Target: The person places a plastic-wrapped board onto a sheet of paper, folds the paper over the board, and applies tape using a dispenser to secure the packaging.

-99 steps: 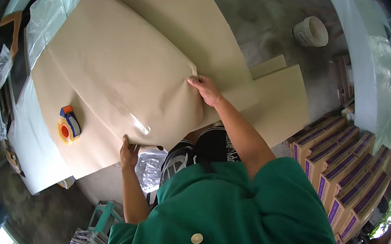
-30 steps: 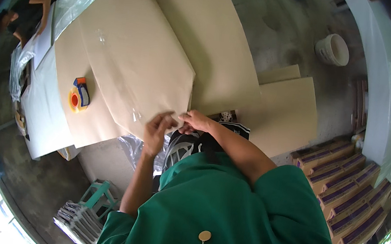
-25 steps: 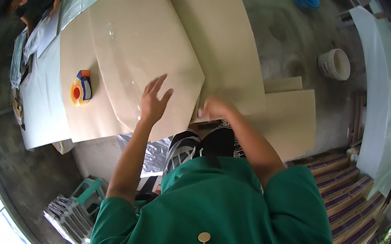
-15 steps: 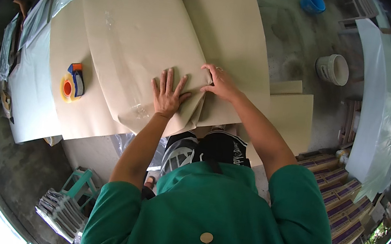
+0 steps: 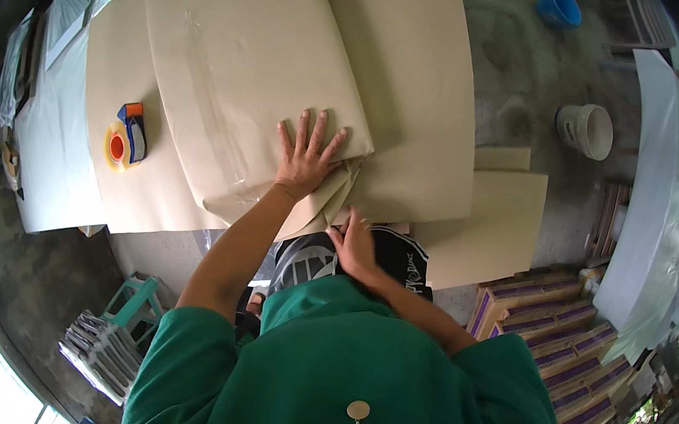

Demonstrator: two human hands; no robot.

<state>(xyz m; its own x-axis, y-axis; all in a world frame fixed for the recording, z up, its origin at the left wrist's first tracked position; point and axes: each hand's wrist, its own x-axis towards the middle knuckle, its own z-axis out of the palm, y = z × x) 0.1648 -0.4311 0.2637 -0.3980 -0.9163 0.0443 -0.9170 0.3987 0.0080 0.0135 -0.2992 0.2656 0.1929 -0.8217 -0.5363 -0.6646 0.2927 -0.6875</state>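
Observation:
A large flat package wrapped in brown paper [image 5: 248, 57] lies on a wider brown sheet [image 5: 422, 95]. My left hand [image 5: 304, 165] rests palm down near its close right corner, fingers spread. At the near end the paper is creased into a folded flap [image 5: 327, 206]. My right hand [image 5: 356, 248] is at the lower tip of this flap, fingers bent around the paper's edge and slightly blurred. Clear tape [image 5: 222, 130] runs along the package's top. To the left, a tape dispenser [image 5: 135, 136] in orange and blue, with a yellowish roll, lies on the sheet.
White sheeting [image 5: 57, 160] covers the table's left side. On the floor to the right stand a white bucket [image 5: 584, 129] and a blue bucket [image 5: 559, 8]. Stacked cartons [image 5: 554, 332] lie at lower right. A green stool [image 5: 137, 306] stands at lower left beside stacked boards [image 5: 98, 352].
My right hand has moved from the package's right corner down toward me to the flap's tip. My left hand has shifted slightly right, still flat. The corner now lies folded down.

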